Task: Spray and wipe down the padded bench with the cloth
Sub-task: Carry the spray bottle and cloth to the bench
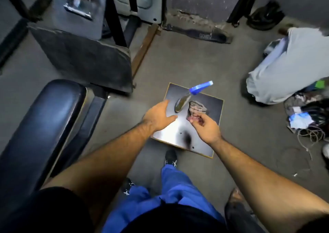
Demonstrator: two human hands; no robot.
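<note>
The step in hand looks like picking up the supplies, so the left hand [159,115] should wrap the spray bottle [185,99] low on its body while the right hand [206,126] gathers the whole cloth [196,108]. The left fingers [164,103] are spread open just beside the bottle, not yet touching it. The right fingers [195,119] pinch the cloth's near edge on the dark square board [210,140], and the padded bench [41,122] waits to the left.

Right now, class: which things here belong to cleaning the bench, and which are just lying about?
For the job: spray bottle, cloth, padded bench.

Lying about: pale sack, tangled cord, black shoes by the wall.
</note>
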